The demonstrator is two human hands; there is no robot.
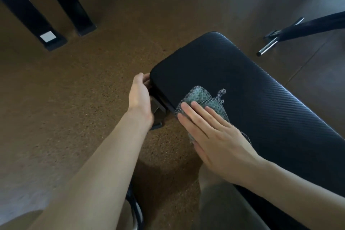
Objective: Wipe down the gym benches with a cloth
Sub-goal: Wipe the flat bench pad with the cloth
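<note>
Right hand: we see it laid flat, fingers straight and close together, pressing a cloth onto the near edge of the bench. Palm down; fingertips lie on the cloth, nothing curled round it.

Left hand: we see it side-on at the end of the bench, thumb edge up. The fingers reach round the pad's corner and go out of sight beneath it; we think they grip the pad's end or the frame under it, but we cannot tell which.

Cloth: grey-green with a checked mesh pattern, bunched, one loose end sticking up. It lies on the bench pad near the end, partly hidden under the right hand and hanging over the near edge.

Bench: black padded top with a woven texture, running away to the right and cut off by the picture's edge. Its support under the left hand is blurred.

Floor: brown, speckled.

Black frame legs: upper left, tops cut off.

Chrome bar: upper right, part of dark equipment we cannot make out.
</note>
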